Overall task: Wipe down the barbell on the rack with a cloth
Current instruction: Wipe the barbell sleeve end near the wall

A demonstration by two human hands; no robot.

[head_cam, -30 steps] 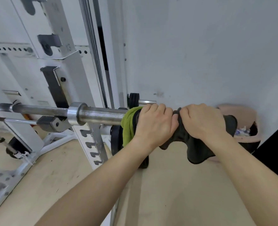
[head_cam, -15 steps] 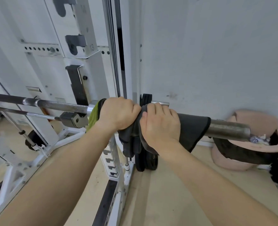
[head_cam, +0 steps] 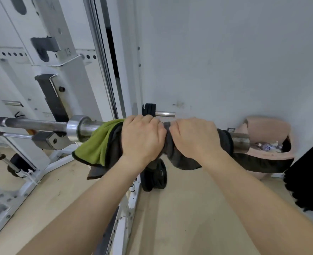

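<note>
A steel barbell [head_cam: 41, 124] rests across the white rack [head_cam: 63, 74], its sleeve pointing right. A cloth [head_cam: 95, 148], green on one face and dark grey on the other, is wrapped round the sleeve. My left hand [head_cam: 142, 138] grips the cloth and sleeve just right of the shiny collar [head_cam: 74, 126]. My right hand [head_cam: 196, 137] grips it beside the left, knuckles nearly touching. The bare sleeve end [head_cam: 241, 140] sticks out past the cloth on the right. The sleeve under my hands is hidden.
A grey wall [head_cam: 225, 52] stands close behind the sleeve end. A pink bin [head_cam: 273, 129] with rubbish sits on the floor at the right. Black weight plates [head_cam: 155, 175] lean below my hands, and a storage peg [head_cam: 164, 114] juts out just above them.
Both hands and the cloth have slid right along the sleeve, away from the collar. More of the green side hangs loose at the left, and less bare sleeve shows at the right.
</note>
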